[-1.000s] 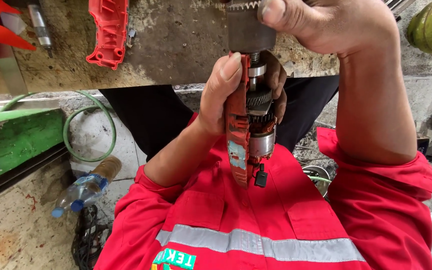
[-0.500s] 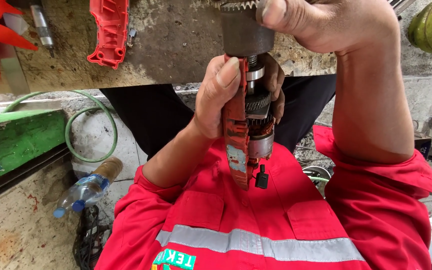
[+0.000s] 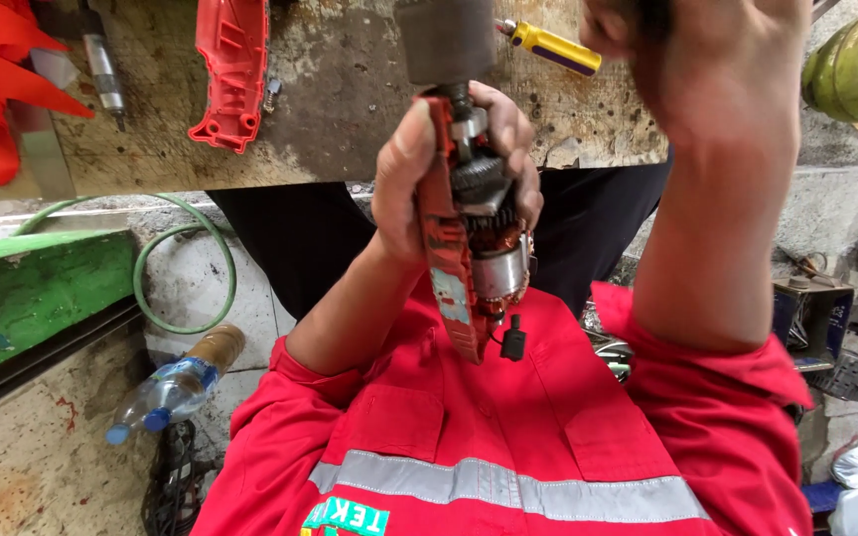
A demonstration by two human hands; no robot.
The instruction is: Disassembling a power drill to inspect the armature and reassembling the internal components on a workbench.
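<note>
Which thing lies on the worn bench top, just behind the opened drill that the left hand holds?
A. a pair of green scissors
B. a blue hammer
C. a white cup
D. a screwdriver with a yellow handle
D: a screwdriver with a yellow handle lies on the bench top, just past the opened drill gripped by the left hand; no hammer, scissors or cup shows there.

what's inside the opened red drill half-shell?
In the red half-shell, held by the left hand: a gear, copper windings and the metal motor body. Fingers hide the far side; the right hand is raised above.
</note>
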